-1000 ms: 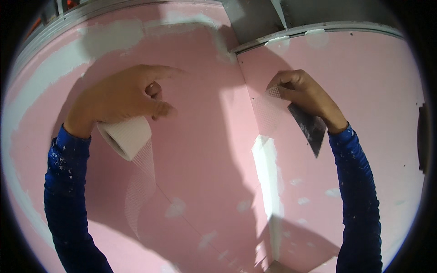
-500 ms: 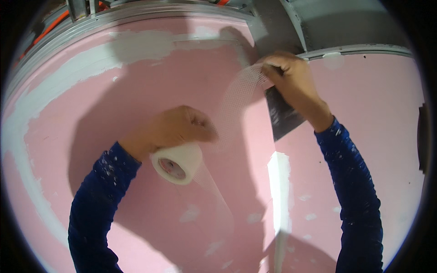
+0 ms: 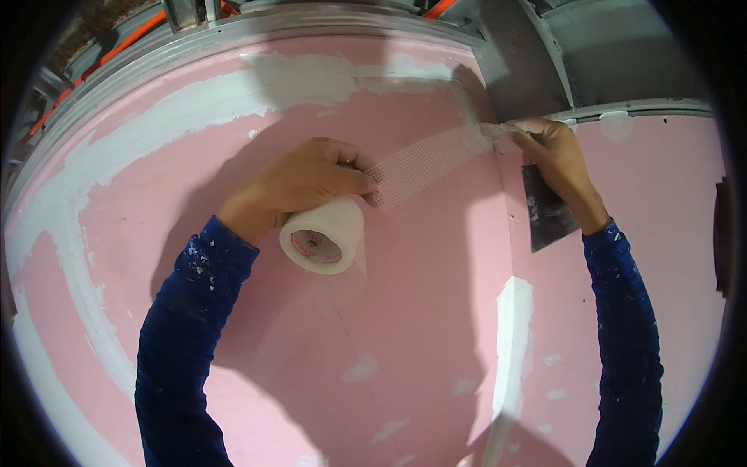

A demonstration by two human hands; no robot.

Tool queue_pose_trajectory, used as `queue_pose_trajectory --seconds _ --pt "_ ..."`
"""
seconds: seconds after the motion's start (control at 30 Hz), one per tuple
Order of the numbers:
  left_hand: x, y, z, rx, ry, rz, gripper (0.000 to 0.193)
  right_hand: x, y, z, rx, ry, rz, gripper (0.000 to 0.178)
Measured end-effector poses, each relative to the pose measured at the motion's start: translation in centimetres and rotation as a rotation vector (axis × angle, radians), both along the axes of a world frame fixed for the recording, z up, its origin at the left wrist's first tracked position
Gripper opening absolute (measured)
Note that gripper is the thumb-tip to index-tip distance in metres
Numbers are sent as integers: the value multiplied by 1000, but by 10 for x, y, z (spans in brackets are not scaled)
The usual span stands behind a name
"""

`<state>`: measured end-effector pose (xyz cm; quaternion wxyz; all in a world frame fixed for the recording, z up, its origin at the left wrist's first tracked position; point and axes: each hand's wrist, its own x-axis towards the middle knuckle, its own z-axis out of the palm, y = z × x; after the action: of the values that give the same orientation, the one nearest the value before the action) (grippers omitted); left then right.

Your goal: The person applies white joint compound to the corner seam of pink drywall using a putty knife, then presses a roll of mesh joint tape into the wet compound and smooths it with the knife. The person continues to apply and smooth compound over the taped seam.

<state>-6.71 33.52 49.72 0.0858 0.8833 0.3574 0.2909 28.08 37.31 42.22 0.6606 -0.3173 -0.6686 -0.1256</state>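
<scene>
Left hand [image 3: 315, 175] found with thumb and fingers pinching the left end of a white mesh strip [image 3: 428, 165]; right hand [image 3: 559, 159] found pinching the other end, where the mesh is gathered narrow, so the strip spans the gap between the two in front of the pink board [image 3: 420, 311]. Tape roll [image 3: 347, 226] sits just beneath the left hand, its open core showing, with a loose tail [image 3: 303, 307] trailing down from it; how the roll is kept there is hidden by the hand and cannot be confirmed. Dark flat blade [image 3: 547, 210] hangs below the right palm. Strip is judged very light, limp and apt to twist or snag, best held by its two ends with the width kept flat; roll is judged light yet firm, best gripped around its outside or through its core
</scene>
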Motion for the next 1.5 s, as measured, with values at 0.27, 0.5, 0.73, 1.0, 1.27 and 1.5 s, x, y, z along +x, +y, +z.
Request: queue_pose_trajectory --seconds 0.27,0.5,0.73,1.0,1.27,1.5 --pt "-5 7 10 233 25 152 24 15 -16 -4 -311 110 775 33" --pt "-7 -1 38 419 33 203 25 4 1 21 -188 178 544 44" --pt "13 0 100 544 49 391 30 12 61 99 -25 105 224 30" --pt "21 51 160 1423 1013 423 20 44 159 153 -222 51 158 25" --pt "48 80 176 1251 815 708 17 26 203 164 -198 212 -23 33" --pt "62 1 129 786 576 651 50 10 171 152 -74 329 344 37"
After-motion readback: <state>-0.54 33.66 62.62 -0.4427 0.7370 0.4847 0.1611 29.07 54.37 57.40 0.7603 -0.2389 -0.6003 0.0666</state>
